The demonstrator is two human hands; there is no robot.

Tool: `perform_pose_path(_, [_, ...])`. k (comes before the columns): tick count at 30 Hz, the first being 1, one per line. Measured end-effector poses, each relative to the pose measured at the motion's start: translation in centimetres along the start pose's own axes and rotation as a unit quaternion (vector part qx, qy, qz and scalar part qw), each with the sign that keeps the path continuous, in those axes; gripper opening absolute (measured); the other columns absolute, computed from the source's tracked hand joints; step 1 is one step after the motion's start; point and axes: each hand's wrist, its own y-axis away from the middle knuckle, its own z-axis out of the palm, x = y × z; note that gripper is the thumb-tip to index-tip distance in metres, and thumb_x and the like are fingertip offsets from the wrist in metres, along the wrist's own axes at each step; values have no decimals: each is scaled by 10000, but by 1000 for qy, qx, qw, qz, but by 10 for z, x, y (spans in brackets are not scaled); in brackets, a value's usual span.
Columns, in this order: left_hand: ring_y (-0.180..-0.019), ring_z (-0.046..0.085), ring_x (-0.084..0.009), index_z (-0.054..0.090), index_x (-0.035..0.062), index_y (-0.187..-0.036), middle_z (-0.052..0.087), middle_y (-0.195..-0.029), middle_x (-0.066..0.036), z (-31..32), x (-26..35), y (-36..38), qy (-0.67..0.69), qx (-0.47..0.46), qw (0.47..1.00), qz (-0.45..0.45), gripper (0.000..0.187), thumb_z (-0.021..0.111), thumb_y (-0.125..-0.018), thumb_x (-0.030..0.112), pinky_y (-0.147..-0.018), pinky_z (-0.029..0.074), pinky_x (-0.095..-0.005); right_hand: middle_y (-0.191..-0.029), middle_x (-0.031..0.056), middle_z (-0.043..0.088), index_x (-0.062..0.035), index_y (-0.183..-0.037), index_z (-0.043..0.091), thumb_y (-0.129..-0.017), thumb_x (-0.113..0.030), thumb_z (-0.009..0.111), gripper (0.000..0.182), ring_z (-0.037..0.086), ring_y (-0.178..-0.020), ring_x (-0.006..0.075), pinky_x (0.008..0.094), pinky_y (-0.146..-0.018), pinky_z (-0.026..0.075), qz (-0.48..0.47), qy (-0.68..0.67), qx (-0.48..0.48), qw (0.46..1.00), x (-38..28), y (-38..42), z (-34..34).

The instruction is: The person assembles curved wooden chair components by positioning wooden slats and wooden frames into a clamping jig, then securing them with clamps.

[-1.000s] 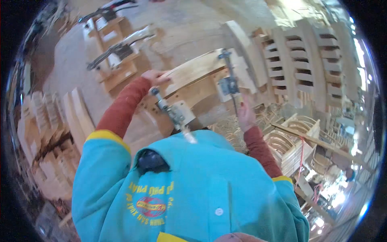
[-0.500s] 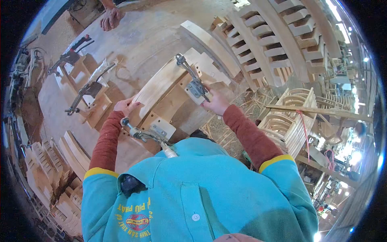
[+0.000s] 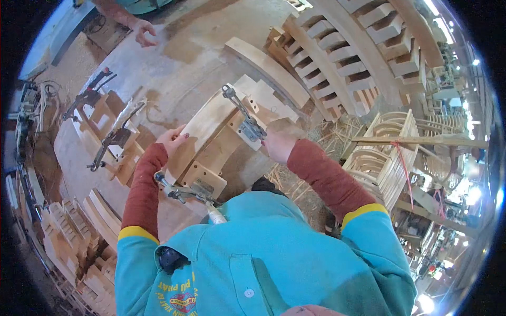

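Note:
A pale curved wooden piece (image 3: 207, 117) lies along a wooden jig (image 3: 219, 141) fitted with metal toggle clamps. My left hand (image 3: 171, 141) grips the outer edge of this piece near its lower end, thumb on top. On the right, my right hand (image 3: 279, 145) is closed round the handle end of the far toggle clamp (image 3: 246, 117), whose arm reaches over the upper end of the wood; its fingertips are partly hidden. Closer to my body, a second toggle clamp (image 3: 184, 194) touches neither hand.
Another jig with clamps (image 3: 113, 137) stands at left on the table (image 3: 174, 63). A curved board (image 3: 269, 68) lies beyond my jig. Slotted wooden parts (image 3: 342, 58) are stacked at upper right, curved frames (image 3: 382, 152) below them. Another person's hand (image 3: 143, 32) is at the far edge.
My right hand has closed further round the clamp handle. My left hand stays on the wood's edge. The other person's hand has lifted from the table. The whole view has shifted slightly.

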Motion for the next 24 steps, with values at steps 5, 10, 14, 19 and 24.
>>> perform_pose_path(5, [-922, 537, -122, 477, 107, -1283, 620, -1024, -51, 9, 12, -2, 37, 6, 997, -60, 515, 527, -872, 412, -847, 408, -276, -761, 260, 597, 45, -947, 479, -878, -239, 492, 293, 595, -731, 420, 491, -662, 458, 2, -22, 13, 1000, -4, 5, -4])
perform_pose_path(10, [-984, 537, -152, 462, 113, -1296, 606, -1092, -61, 13, -7, -9, 47, 11, 998, -37, 536, 525, -870, 432, -893, 388, -281, -768, 260, 596, 38, -956, 488, -875, -242, 493, 292, 591, -750, 422, 488, -673, 458, 21, -35, 5, 999, -4, 1, -2])
perform_pose_path(14, [-1051, 516, -188, 416, 127, -1329, 576, -1153, -93, 19, -9, -3, -9, 40, 999, -25, 564, 517, -870, 440, -932, 363, -293, -866, 246, 611, 34, -1112, 470, -859, -244, 506, 378, 594, -799, 414, 458, -717, 466, 9, -75, 41, 996, 6, -2, 16])
perform_pose_path(19, [-1128, 462, -300, 391, 152, -1343, 537, -1143, -171, 19, 5, -5, 53, -3, 997, 49, 588, 493, -862, 475, -977, 323, -354, -966, 236, 606, -5, -1256, 429, -797, -269, 578, 550, 587, -880, 393, 406, -810, 458, -34, -194, 202, 959, 14, -5, 42])
perform_pose_path(24, [-1091, 445, -359, 420, 146, -1324, 511, -1058, -204, 16, -12, -8, -50, 35, 998, 29, 585, 487, -850, 483, -975, 314, -413, -1082, 229, 571, 6, -1164, 517, -738, -277, 649, 529, 561, -996, 315, 364, -847, 431, -24, -228, 183, 956, 30, -27, 62])
